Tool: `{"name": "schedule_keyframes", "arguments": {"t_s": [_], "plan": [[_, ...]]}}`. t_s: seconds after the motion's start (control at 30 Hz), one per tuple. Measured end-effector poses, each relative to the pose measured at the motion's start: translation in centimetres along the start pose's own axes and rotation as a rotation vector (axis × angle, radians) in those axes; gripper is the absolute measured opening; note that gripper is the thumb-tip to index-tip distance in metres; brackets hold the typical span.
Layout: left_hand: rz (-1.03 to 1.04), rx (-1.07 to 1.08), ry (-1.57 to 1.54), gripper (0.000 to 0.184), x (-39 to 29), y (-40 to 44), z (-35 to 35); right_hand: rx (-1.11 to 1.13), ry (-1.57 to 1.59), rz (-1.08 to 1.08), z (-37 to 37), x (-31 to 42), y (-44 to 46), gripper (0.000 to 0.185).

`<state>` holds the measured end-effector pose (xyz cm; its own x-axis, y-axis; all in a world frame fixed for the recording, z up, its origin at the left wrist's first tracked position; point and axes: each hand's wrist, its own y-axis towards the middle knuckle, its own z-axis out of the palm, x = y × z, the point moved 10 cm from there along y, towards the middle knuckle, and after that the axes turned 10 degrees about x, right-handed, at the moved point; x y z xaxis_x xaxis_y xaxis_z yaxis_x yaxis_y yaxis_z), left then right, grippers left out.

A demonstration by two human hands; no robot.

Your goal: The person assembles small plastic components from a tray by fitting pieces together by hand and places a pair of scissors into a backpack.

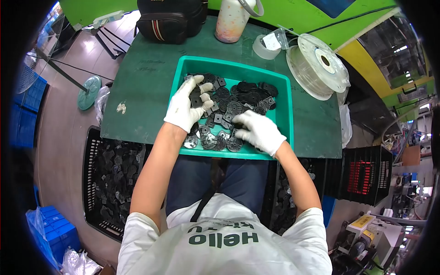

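Note:
A teal plastic tray (285, 117) lies before me on the table, partly filled with black, shiny plastic parts (247, 97) that have round and square ends. My left hand (184, 107), in a white glove, is over the tray's left side. Its fingers are spread and bent, with parts beneath and beside them. Gloved in white too, my right hand (260, 131) reaches in from the lower right. Its fingers curl around a black part near the pile's middle, and the fingertips are partly hidden among the pieces.
Behind the tray on the green table (142, 91) stand a black bag (168, 23), a bottle (230, 20), a tape roll (266, 47) and a large spool (318, 66). A black crate (91, 183) of dark parts sits at lower left, another crate (366, 176) at right.

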<state>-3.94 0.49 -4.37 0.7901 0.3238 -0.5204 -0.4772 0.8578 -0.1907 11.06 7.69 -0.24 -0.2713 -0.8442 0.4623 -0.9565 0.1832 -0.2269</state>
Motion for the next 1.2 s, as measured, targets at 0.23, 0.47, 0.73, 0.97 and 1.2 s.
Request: {"name": "schedule_keyframes", "arguments": {"t_s": [0.23, 0.47, 0.73, 0.97, 1.2], "plan": [[-0.066, -0.044, -0.054, 0.029, 1.7, -0.6, -0.6, 0.103, 0.261, -0.12, 1.7, 0.3, -0.5, 0.032], [-0.143, 0.011, -0.117, 0.031, 3.9, -2.4, 1.2, -0.66, 0.339, -0.038, -5.4, 1.9, -5.6, 0.016], [-0.163, 0.193, -0.297, 0.047, 7.4, -4.9, 3.9, -0.692, -0.178, -0.332, -1.8, 7.8, -6.1, 0.035], [-0.135, 0.244, -0.309, 0.05, 6.9, -5.4, 4.6, -0.714, -0.201, -0.329, -1.7, 8.0, -6.0, 0.033], [-0.068, 0.18, -0.272, 0.036, 6.5, -5.0, 3.6, -0.622, 0.251, -0.162, -4.1, 7.2, -6.4, 0.021]]}}
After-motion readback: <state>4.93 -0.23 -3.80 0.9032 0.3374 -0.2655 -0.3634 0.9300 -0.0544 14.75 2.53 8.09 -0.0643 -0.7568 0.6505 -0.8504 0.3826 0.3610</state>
